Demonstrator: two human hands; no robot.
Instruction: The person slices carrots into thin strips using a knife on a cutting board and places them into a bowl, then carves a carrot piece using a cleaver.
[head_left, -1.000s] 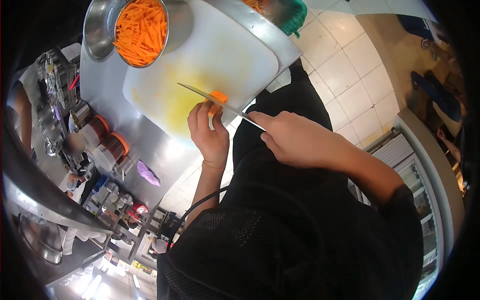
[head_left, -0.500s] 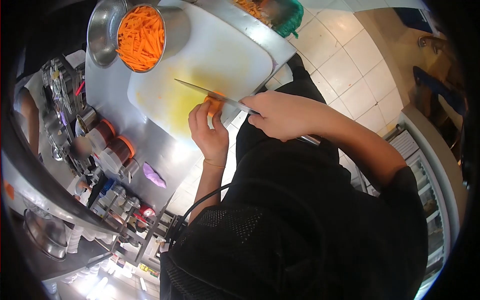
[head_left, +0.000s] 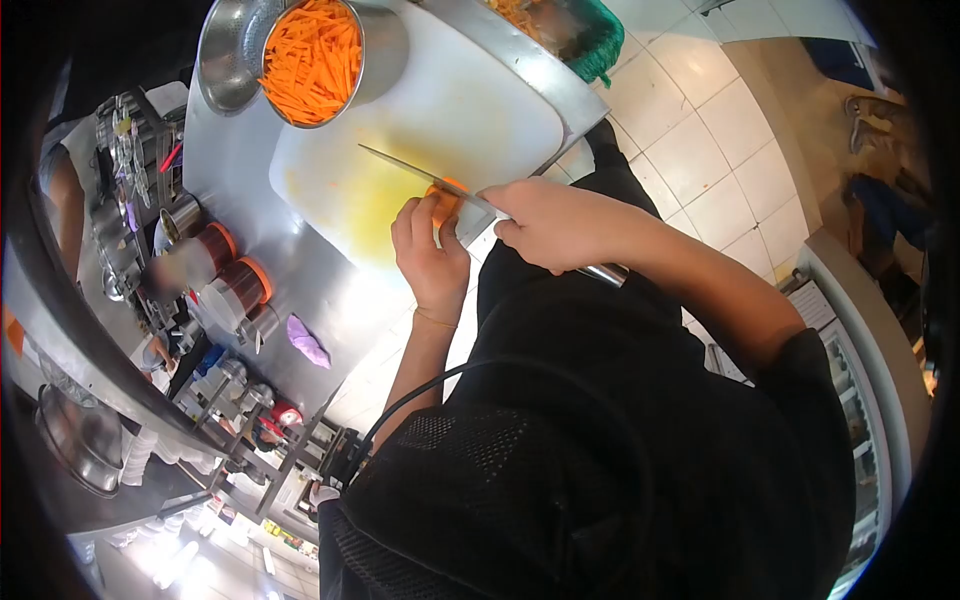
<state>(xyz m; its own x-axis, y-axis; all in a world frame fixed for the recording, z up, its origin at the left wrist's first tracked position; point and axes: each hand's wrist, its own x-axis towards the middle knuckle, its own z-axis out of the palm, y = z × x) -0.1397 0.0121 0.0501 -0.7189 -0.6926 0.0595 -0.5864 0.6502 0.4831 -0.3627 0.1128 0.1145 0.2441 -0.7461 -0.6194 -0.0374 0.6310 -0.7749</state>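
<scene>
My right hand (head_left: pixel 545 222) is closed around the handle of a kitchen knife (head_left: pixel 410 168), its blade slanting up and left over the board. My left hand (head_left: pixel 432 255) pinches a piece of carrot (head_left: pixel 447 205) against the white cutting board (head_left: pixel 500 115), near the board's lower right edge. The blade lies across the carrot piece or right beside it; I cannot tell how deep it is. Yellow-orange staining surrounds the carrot. At the top of the board stands a metal container (head_left: pixel 385 45) filled with carrot sticks (head_left: pixel 312 65).
An empty-looking steel bowl (head_left: pixel 228 60) touches the container's left side. A green-lined bin (head_left: pixel 598 50) with scraps sits past the counter's far edge. On the steel counter (head_left: pixel 290 270) are a purple cloth (head_left: pixel 307 342) and orange-rimmed tubs (head_left: pixel 245 285). Another person's arm (head_left: pixel 65 205) shows far left.
The whole view has shifted slightly, with the board and container appearing higher and farther right. Both hands keep their holds on the knife and carrot.
</scene>
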